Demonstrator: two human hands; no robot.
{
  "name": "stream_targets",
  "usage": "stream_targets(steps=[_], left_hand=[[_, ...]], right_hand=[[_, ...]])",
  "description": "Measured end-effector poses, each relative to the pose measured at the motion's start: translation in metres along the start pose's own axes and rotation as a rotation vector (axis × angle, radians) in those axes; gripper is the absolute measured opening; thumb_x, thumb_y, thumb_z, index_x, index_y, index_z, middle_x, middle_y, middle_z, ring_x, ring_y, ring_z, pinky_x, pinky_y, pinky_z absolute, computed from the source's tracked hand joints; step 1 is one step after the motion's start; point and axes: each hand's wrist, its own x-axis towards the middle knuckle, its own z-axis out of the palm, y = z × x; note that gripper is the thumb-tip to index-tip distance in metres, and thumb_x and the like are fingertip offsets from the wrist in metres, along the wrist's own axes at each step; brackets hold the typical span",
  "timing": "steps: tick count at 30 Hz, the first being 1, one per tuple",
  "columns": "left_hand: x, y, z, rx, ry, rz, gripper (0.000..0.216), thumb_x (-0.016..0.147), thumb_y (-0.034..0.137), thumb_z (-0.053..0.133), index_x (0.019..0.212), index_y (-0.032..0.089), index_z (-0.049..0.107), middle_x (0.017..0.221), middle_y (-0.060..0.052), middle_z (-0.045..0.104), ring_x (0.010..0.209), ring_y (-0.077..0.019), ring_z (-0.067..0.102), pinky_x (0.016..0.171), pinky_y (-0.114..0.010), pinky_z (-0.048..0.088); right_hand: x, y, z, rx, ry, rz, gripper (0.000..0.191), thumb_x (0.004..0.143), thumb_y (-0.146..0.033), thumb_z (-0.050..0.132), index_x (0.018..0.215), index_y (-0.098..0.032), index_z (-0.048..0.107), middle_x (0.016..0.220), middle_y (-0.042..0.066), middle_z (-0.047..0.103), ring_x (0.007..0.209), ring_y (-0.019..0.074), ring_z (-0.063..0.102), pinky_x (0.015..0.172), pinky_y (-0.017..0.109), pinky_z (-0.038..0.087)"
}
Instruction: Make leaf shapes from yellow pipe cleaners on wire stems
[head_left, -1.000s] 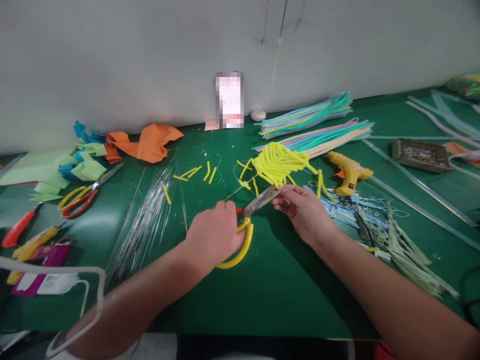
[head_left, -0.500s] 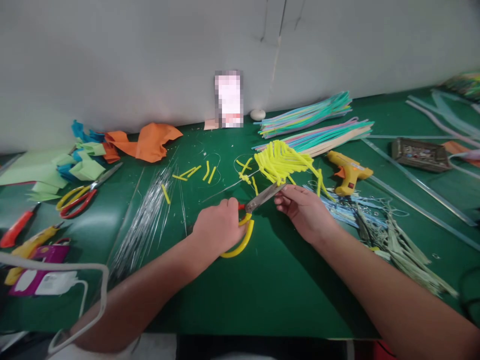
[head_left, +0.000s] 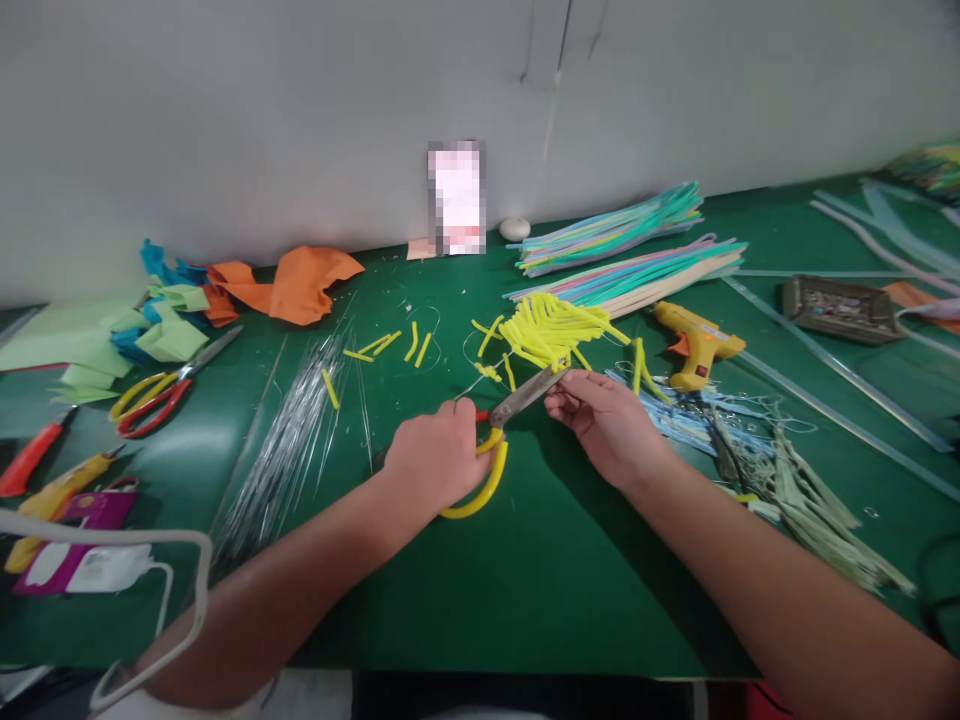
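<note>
My left hand (head_left: 435, 452) is closed round the handles of a pair of scissors (head_left: 517, 402), one red and one yellow. Their blades point up and to the right, the tips lying at the lower edge of a bright yellow shape made of chenille stems (head_left: 555, 328). A thin wire runs from that shape towards my left hand. My right hand (head_left: 607, 418) pinches at the blade tips, against the shape's lower edge; what lies exactly between its fingertips is hidden. Short cut yellow chenille pieces (head_left: 421, 350) are scattered on the table to the left.
Bundles of coloured chenille stems (head_left: 630, 278) lie behind. To the right are a yellow glue gun (head_left: 699, 345), tassels (head_left: 795, 480) and a small tray (head_left: 840, 310). Thin wires (head_left: 292, 430), a second pair of scissors (head_left: 176, 382) and crumpled paper (head_left: 307, 285) lie left.
The yellow chenille shape has tipped and shifted slightly down and left at the blade tips. Both hands and the scissors stay almost in place.
</note>
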Motion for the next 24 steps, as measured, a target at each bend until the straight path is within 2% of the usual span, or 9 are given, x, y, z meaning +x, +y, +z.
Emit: stream_targets(steps=[7,18,24], left_hand=[[0.002,-0.001,-0.003,-0.012,-0.024,0.012,0.033,0.088,0.041,0.047,0.104,0.014,0.057,0.091,-0.012,0.067,0.083,-0.0326,0.07,0.067,-0.041,0.053],[0.006,0.005,-0.012,0.016,-0.201,0.002,0.026,0.088,0.027,0.048,0.105,0.012,0.06,0.094,-0.015,0.07,0.089,-0.0321,0.07,0.074,-0.042,0.054],[0.006,0.005,-0.016,-0.006,-0.204,-0.013,0.025,0.087,0.027,0.048,0.102,0.013,0.063,0.088,-0.015,0.07,0.083,-0.0303,0.07,0.071,-0.039,0.053]], right_hand=[[-0.001,0.0,0.001,-0.03,-0.03,-0.002,0.018,0.069,-0.031,0.08,0.071,-0.016,0.071,0.07,0.001,0.068,0.059,0.0077,0.059,0.062,0.021,0.05],[0.001,0.001,0.001,-0.082,-0.002,-0.003,0.018,0.069,-0.03,0.08,0.071,-0.015,0.07,0.071,0.002,0.068,0.057,0.0075,0.057,0.06,0.022,0.048],[0.0,0.001,0.002,-0.096,0.002,-0.001,0.016,0.069,-0.029,0.078,0.071,-0.015,0.07,0.07,0.002,0.067,0.057,0.0079,0.057,0.059,0.022,0.048]])
